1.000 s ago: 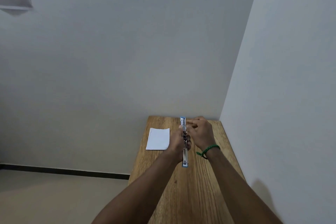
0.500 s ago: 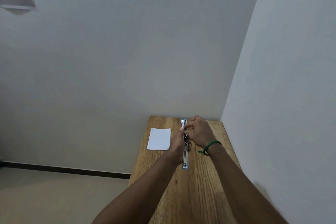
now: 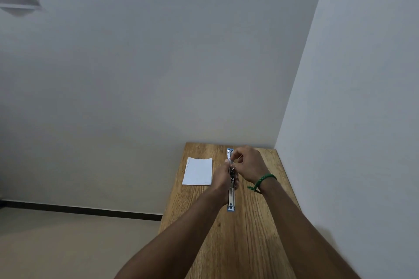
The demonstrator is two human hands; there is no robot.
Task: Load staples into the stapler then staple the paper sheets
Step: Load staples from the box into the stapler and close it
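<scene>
A: Stapler, where is it?

B: Swung open in a long line over the wooden table, held between both hands. Going left to right: the paper sheets lie flat on the table, well to the left of the fingers and not touched.

A: Then the left hand?

B: Its fingers are wrapped tight around the middle of the stapler, at the hinge. One blue-tipped end sticks out below the fingers toward the person, the other shows beyond them toward the wall.

A: And the right hand?

B: Just right of the stapler, its fingertips pinched together at the far metal half. Whether a strip of staples sits between them is too small to tell. A green bracelet circles that wrist.
</scene>
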